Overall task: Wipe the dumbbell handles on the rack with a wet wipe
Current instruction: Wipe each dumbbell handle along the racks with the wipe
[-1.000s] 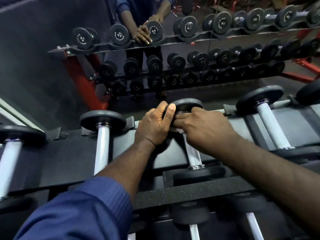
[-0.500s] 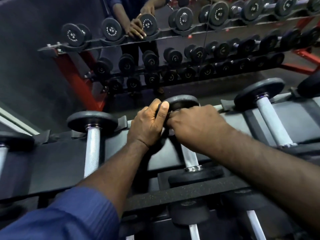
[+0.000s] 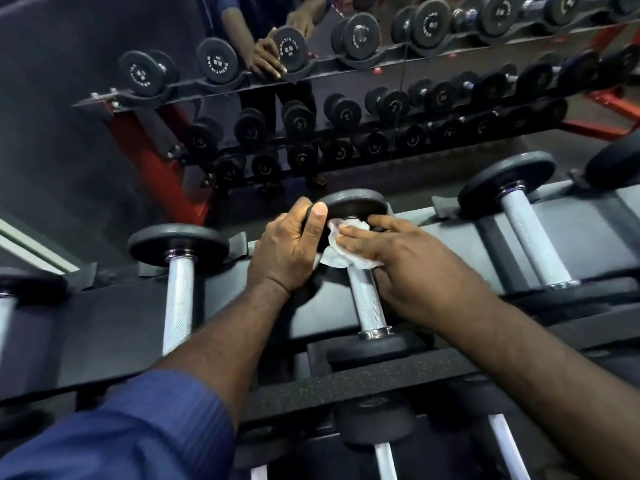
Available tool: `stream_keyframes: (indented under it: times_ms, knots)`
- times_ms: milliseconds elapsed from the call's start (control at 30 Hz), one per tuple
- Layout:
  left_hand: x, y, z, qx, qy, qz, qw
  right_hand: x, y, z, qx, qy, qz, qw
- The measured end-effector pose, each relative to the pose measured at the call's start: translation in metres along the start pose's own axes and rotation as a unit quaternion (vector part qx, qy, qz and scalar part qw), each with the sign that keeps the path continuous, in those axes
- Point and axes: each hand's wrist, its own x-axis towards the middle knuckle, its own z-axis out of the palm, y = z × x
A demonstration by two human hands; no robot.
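Observation:
A dumbbell with a silver knurled handle (image 3: pixel 366 299) and black end plates lies in the middle of the rack's top shelf (image 3: pixel 104 327). My left hand (image 3: pixel 287 247) grips its far plate (image 3: pixel 356 204), thumb over the rim. My right hand (image 3: pixel 412 265) holds a crumpled white wet wipe (image 3: pixel 341 245) wrapped round the far end of that handle, just below the plate. The lower half of the handle is bare.
Other dumbbells lie on the same shelf: one to the left (image 3: pixel 178 289), one to the right (image 3: pixel 533 237). More sit on the shelf below (image 3: pixel 381 434). A mirror (image 3: pixel 346 98) behind the rack reflects the dumbbells and the person.
The right hand's fingers have drawn back a little, so the white wipe round the handle now shows. The camera has shifted slightly. The left hand keeps its grip on the plate.

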Motion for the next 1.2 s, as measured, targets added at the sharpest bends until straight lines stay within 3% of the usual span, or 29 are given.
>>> stream_keyframes:
  times_ms: [100, 233, 367, 467, 633, 833, 933, 1067, 1200]
  knots:
    - [-0.001, -0.001, 0.001, 0.007, 0.002, 0.002, 1.0, -0.007, 0.007, 0.006, 0.025, -0.005, 0.031, 0.999]
    - [-0.001, 0.001, 0.0, 0.003, 0.005, 0.005, 1.0, -0.005, 0.009, 0.014, 0.167, 0.047, 0.094, 0.98]
    - [-0.001, 0.002, -0.001, 0.008, 0.005, 0.004, 1.0, -0.022, 0.003, 0.016, 0.192, 0.034, 0.12, 0.974]
    - [-0.003, 0.002, 0.0, 0.01, 0.006, 0.001, 1.0, -0.007, 0.008, 0.016, 0.281, 0.073, 0.155, 0.944]
    - [-0.002, 0.002, -0.001, 0.009, 0.011, 0.0, 1.0, -0.025, 0.004, 0.015, 0.397, 0.039, 0.128, 0.908]
    - [-0.005, 0.006, -0.002, 0.013, 0.004, -0.014, 1.0, -0.015, 0.009, 0.017, 0.425, 0.044, 0.127, 0.895]
    - [-0.006, 0.004, -0.001, 0.011, 0.01, -0.011, 1.0, -0.036, 0.009, 0.017, 0.428, 0.018, 0.099, 0.898]
    - [-0.004, 0.002, 0.002, -0.002, 0.02, -0.002, 1.0, -0.022, 0.005, 0.014, 0.408, 0.046, 0.1, 0.906]
    - [-0.004, 0.0, 0.002, -0.002, 0.024, -0.004, 1.0, -0.02, 0.01, 0.011, 0.442, 0.038, 0.101, 0.891]
